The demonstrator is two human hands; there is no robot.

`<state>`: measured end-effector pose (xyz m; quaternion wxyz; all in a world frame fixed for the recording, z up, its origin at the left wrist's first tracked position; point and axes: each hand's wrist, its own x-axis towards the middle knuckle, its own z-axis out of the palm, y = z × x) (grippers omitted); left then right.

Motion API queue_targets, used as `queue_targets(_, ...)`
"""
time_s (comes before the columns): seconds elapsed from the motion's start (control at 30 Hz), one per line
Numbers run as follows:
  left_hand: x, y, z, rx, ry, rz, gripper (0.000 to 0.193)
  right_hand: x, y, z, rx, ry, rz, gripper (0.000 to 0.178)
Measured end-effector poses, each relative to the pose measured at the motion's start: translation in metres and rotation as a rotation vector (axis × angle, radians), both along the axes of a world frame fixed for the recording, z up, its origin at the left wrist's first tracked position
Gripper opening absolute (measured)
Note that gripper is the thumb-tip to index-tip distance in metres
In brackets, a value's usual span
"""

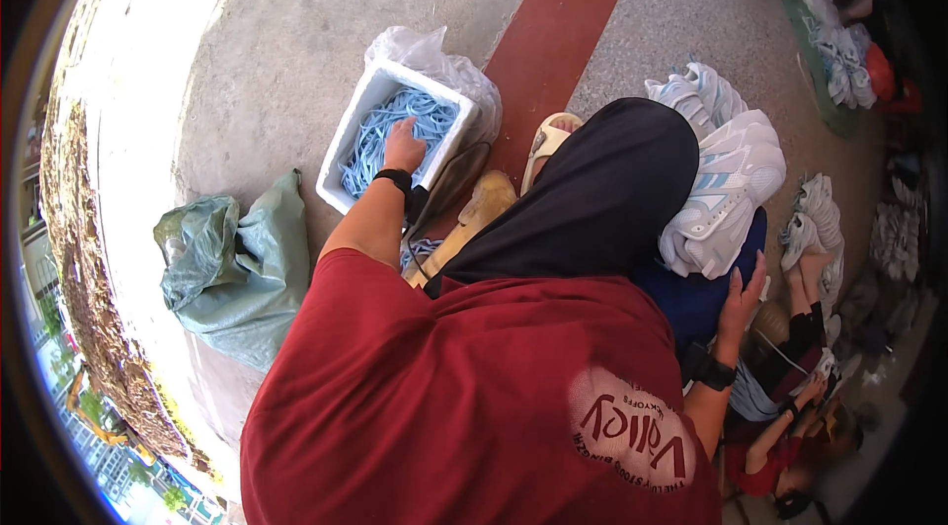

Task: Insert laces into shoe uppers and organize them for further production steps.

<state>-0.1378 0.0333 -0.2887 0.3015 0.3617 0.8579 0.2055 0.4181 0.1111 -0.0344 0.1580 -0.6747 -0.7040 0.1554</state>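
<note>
Concrete floor [296,11]; left hand [403,146] down in blue laces [365,147], grip unclear; right hand [737,310] beside blue fabric [688,306], fingers extended, apart.

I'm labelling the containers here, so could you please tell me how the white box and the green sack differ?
The white box has straight, firm-looking walls; the green sack is crumpled. The left hand reaches into the box, among blue laces, while no hand touches the sack. Both sit left of the picture's centre.

Up on the wearer's head, the fisheye camera peers down close, above-right of the white foam box [348,133].
</note>
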Motion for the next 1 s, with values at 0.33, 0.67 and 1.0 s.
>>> queue_targets(0.33, -0.015, 0.049, 0.003, -0.614, 0.135, -0.27, 0.052, -0.004, 0.007, 0.005, -0.032, -0.126, 0.012, 0.048)
queue_targets(0.67, -0.03, 0.049, -0.024, -0.51, 0.197, -0.332, 0.038, -0.005, 0.015, 0.007, -0.078, -0.094, 0.009, 0.049)
queue_targets(1.0, -0.046, 0.019, 0.063, 0.679, -0.757, 0.667, 0.005, 0.001, 0.012, 0.0, -0.03, -0.125, 0.026, 0.047)
